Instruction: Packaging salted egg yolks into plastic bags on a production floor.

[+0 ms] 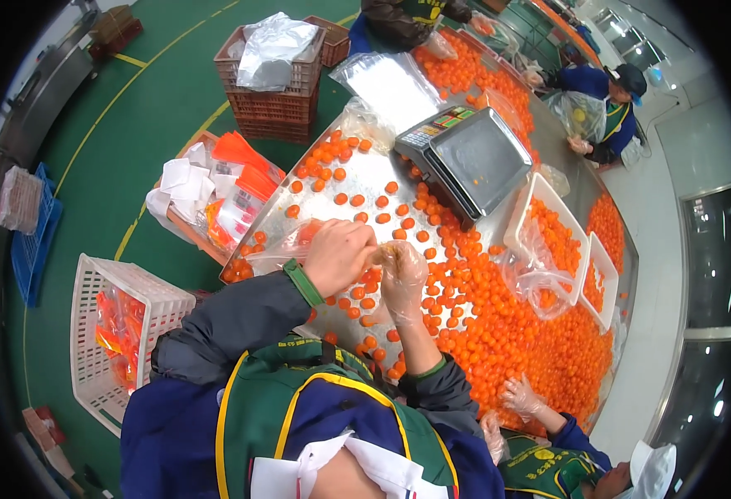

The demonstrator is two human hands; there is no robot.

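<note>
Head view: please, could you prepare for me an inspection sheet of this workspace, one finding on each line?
Surface: metal table, many loose orange balls spread over it, densest toward the lower right.
Things at the hands: clear plastic bag beside the left hand; whether it is held is unclear.
Clutter: scale and white trays on the table; stacked brown crates and white basket beside it.
Hands: left hand and gloved right hand close together, fingers bent; grip cannot be told.
Cables: nothing seen.
Surroundings: green floor with yellow lines; co-workers around the table, one gloved hand at lower right.
</note>
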